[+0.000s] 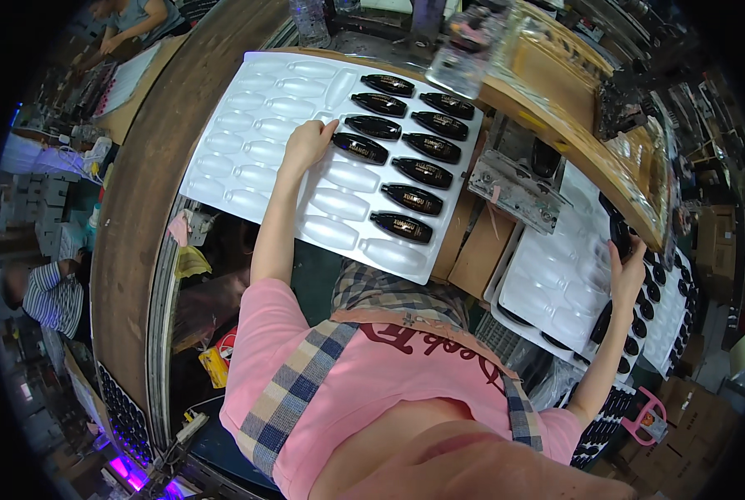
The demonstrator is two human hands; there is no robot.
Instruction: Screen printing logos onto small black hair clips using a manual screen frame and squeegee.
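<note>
A white moulded tray (293, 204) lies in front of me, with bottle-shaped hollows. Glossy black bottle-shaped pieces (412, 200) with gold print fill several hollows on its right side. My left hand (310, 143) is over the middle of this tray, fingers closed at the left end of a black bottle-shaped piece (361, 149) lying in its hollow. Off to the right, my right hand (628, 265) is closed on another black bottle-shaped piece (619, 233), beside a second white tray (547, 271). Its fingertips are partly hidden by that piece.
A machine with a yellowish wooden frame (572, 104) overhangs the right side, above a metal fixture (514, 183). A brown beam (131, 192) runs along the left. More trays of black pieces (652, 312) are at far right. Other people work at far left.
</note>
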